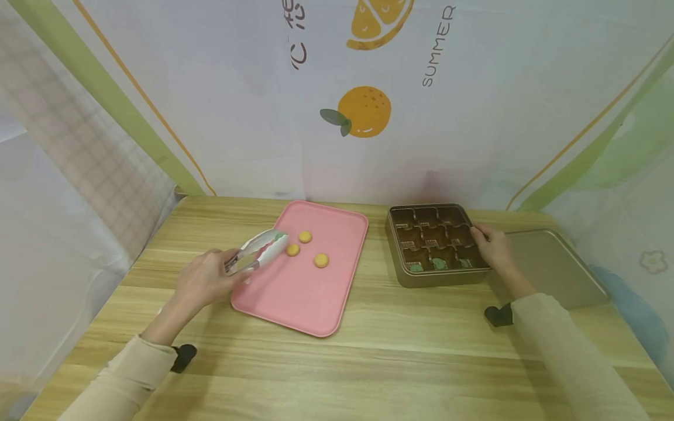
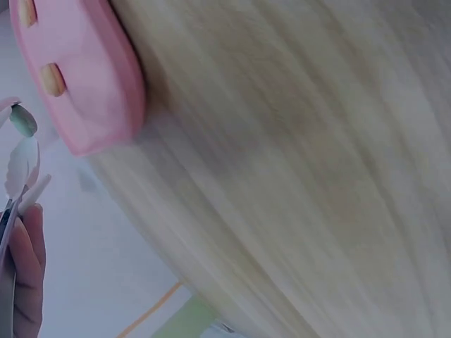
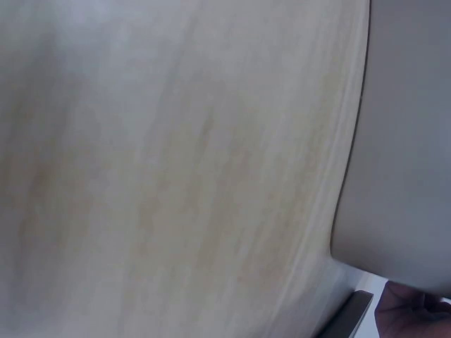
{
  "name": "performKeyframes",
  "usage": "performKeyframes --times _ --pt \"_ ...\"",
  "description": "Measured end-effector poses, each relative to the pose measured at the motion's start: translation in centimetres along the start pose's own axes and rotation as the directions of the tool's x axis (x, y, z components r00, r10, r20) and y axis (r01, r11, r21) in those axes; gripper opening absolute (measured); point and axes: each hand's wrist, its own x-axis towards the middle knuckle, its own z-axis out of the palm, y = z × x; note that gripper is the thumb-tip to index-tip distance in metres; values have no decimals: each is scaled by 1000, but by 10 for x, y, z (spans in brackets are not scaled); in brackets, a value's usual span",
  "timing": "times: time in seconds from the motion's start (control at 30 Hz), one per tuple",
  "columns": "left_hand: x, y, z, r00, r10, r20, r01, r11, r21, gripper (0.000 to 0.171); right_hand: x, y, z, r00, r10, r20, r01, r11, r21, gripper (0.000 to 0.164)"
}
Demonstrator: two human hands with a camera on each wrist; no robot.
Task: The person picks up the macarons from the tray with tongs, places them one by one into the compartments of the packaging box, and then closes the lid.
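My left hand point(image 1: 206, 278) holds a pair of tongs point(image 1: 247, 248) above the left side of a pink tray point(image 1: 295, 301). At the tongs' tips is a small green round cookie point(image 2: 23, 121), seen best in the left wrist view. Three yellow round cookies point(image 1: 321, 260) lie on the tray. My right hand point(image 1: 494, 248) grips the right side of a bronze-coloured tin point(image 1: 447, 279). Brown dividers point(image 1: 425, 242) split the tin into several compartments. Green cookies point(image 1: 439, 264) sit in the three compartments of its front row.
A flat metal lid point(image 1: 553, 263) lies right of the tin, partly behind my right forearm. The wooden table point(image 1: 368, 374) runs back to a white curtain point(image 1: 237, 117) with fruit prints. More cloth hangs at both sides.
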Motion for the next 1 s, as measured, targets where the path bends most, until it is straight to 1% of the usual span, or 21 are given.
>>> performKeyframes --times 0.2,0.43,0.6,0.7,0.8,0.87,1.0 --pt "4 18 1 999 46 -11 -46 997 -66 60 1 0 0 1000 3 1 -3 1000 -7 47" --pt "16 49 9 995 97 -16 -98 986 -136 61 1 1 -1 1000 0 0 0 1000 -10 47" --pt "29 78 19 988 152 -26 -154 970 -190 55 2 2 -1 1000 7 9 -7 1000 -8 48" --pt "36 96 27 982 184 -34 -187 962 -197 54 1 2 -1 1000 12 17 -11 1000 -10 48" --pt "43 113 35 977 210 -27 -211 958 -192 52 0 1 -1 1000 9 18 -9 1000 -10 48" --pt "47 122 41 975 220 -18 -220 957 -192 49 0 1 -1 1000 9 21 -9 1000 -5 48" --pt "54 138 51 966 259 -23 -258 943 -211 40 0 0 -1 1000 15 26 -15 1000 -3 49"
